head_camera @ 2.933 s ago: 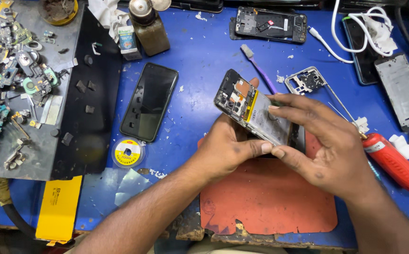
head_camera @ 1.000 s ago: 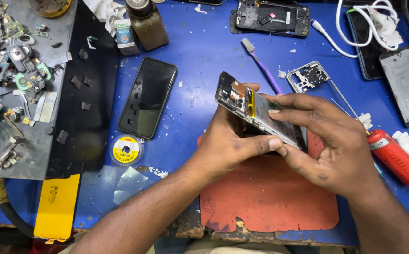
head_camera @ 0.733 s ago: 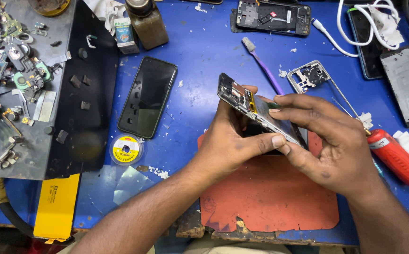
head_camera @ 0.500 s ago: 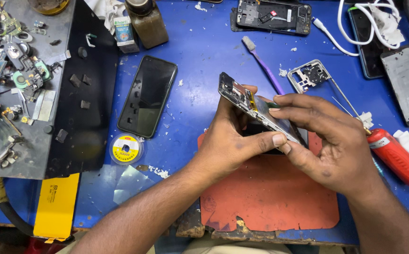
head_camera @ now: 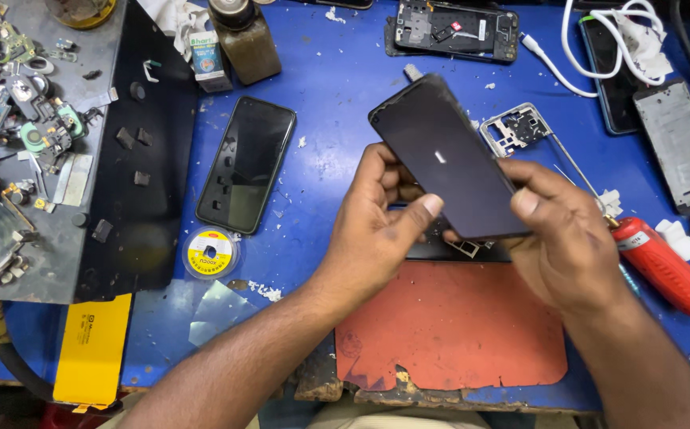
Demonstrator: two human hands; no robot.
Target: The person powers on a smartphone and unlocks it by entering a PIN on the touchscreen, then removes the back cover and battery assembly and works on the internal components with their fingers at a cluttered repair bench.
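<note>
Both hands hold a phone screen assembly (head_camera: 448, 159), a flat rectangle with rounded corners and a glossy black glass face turned up, tilted above the middle of the bench. The left hand (head_camera: 376, 230) grips its near left edge, thumb pressed on the glass; the right hand (head_camera: 559, 238) closes on its near right corner, thumb on top.

Under the hands lies a worn orange-red rubber mat (head_camera: 456, 326), its near edge ragged, and its bare surface gives the most open room. The blue bench top (head_camera: 337, 79) is scuffed and flecked with white scraps.

To the left lies a second black phone (head_camera: 245, 163), face up, with a small round spool of solder wire (head_camera: 210, 253) just near it. Farther left a grey tray (head_camera: 35, 151) holds loose circuit boards and small metal parts. A brown bottle (head_camera: 243, 36) stands at the far edge.

To the right are a bare metal phone frame (head_camera: 519, 131), a red-handled tool (head_camera: 666, 266) and a coiled white cable (head_camera: 607, 40).
</note>
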